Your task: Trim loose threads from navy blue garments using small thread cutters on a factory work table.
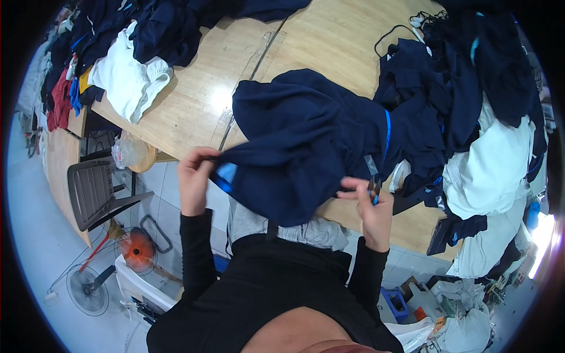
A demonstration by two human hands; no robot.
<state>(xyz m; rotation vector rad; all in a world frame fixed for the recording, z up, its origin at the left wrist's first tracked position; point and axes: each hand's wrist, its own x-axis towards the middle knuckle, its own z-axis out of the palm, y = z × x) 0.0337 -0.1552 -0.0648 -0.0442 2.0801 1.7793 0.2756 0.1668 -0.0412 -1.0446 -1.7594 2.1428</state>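
A navy blue garment (294,141) is spread over the table's near edge, partly hanging over my lap. At its left end, my left hand (194,183) pinches the cloth beside a bright blue patch (226,174). My right hand (375,215) is at the garment's right edge, with a small pair of thread snips (374,189) held in the palm. Its fingers reach to the cloth; whether they also grip it I cannot tell. A bright blue strip (388,132) runs across the navy cloth to the right.
Navy garments pile up on the wooden table (318,41) at the right, beside white cloth (488,170). White shorts (132,76) and more dark clothes lie at the far left. A brown chair (88,194) and an orange fan (138,250) stand left; a blue container (394,303) sits lower right.
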